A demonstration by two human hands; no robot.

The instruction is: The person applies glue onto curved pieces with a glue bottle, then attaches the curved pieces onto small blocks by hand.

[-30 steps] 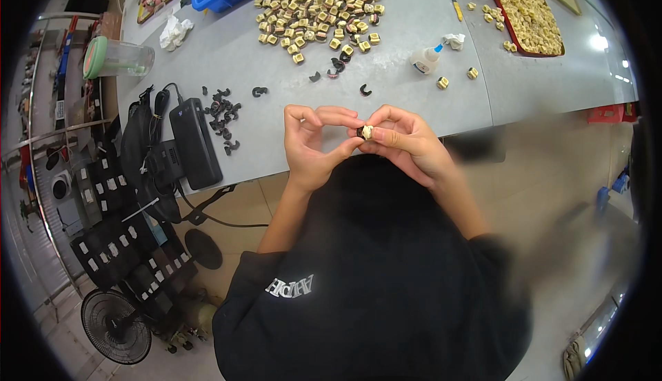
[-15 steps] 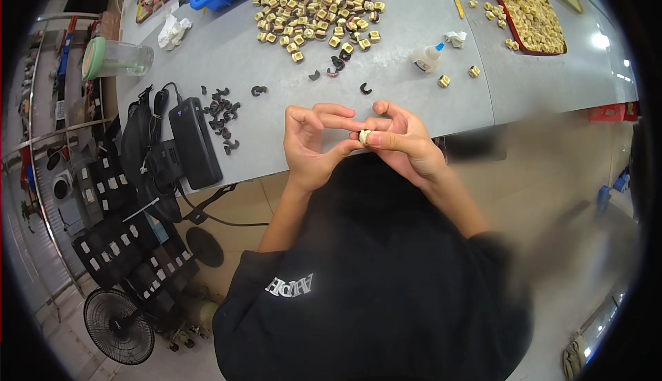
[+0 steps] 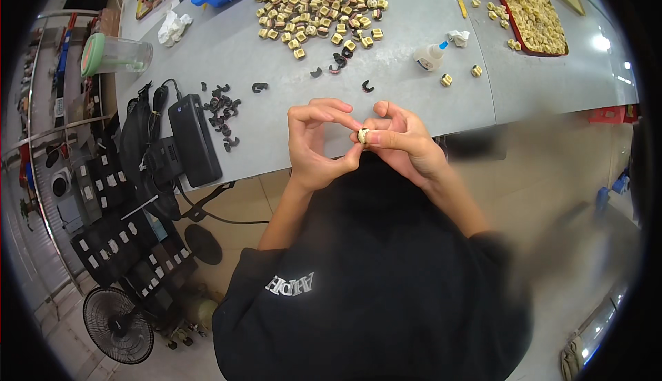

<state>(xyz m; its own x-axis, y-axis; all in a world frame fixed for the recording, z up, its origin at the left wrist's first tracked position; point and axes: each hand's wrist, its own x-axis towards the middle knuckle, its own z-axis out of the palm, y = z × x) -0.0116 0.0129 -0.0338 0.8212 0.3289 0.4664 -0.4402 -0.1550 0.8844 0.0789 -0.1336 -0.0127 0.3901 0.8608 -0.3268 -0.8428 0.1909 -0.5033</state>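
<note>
From the head view I see my left hand [image 3: 318, 143] and right hand [image 3: 400, 141] meeting at the grey table [image 3: 276, 133] edge, fingertips of both pinching one small tan block [image 3: 363, 135]; its underside is hidden. The tan heap [image 3: 324, 2] lies at 12 o'clock.

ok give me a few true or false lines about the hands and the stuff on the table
1. Both hands pinch a small tan block between them. True.
2. The left hand rests flat on the table. False: it is raised, fingers at the block, with the right hand.
3. A heap of tan blocks lies on the table. True.
4. The glue bottle lies by the black curved bits. False: it lies further right, apart from them.
</note>
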